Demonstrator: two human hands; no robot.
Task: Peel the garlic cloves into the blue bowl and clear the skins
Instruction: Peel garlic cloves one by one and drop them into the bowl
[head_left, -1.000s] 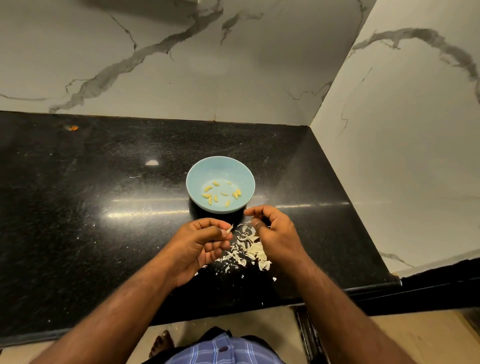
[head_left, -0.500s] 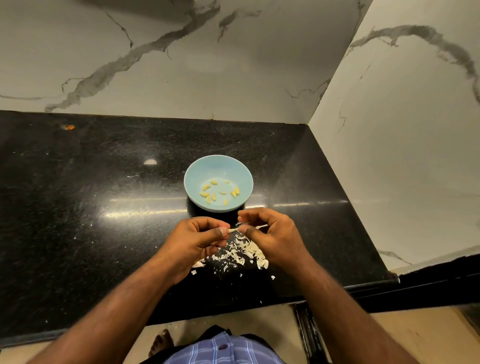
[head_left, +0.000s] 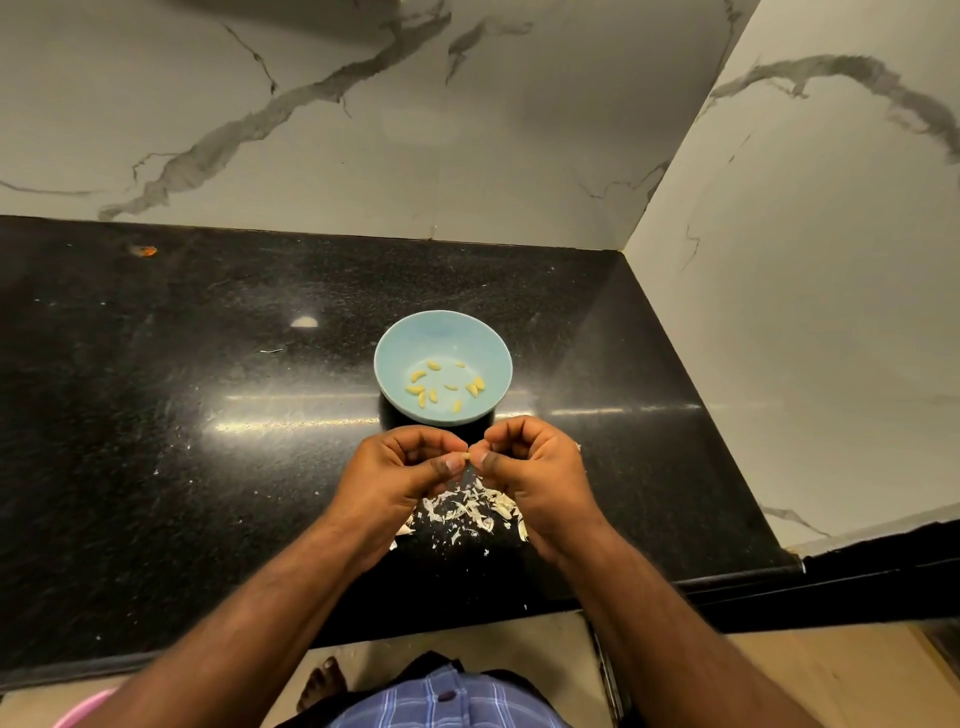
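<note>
Hands, left (head_left: 400, 475) and right (head_left: 535, 475), pinch one garlic clove (head_left: 467, 457) with curled fingers; no writing legible.

- A home kitchen, by the look of it: a polished black granite counter (head_left: 156, 441) runs into a corner.
- White marble-veined wall slabs (head_left: 311, 104) back it.
- A blue bowl (head_left: 395, 343) of peeled garlic cloves (head_left: 447, 387) sits there, skins (head_left: 467, 512) scattered nearby.
</note>
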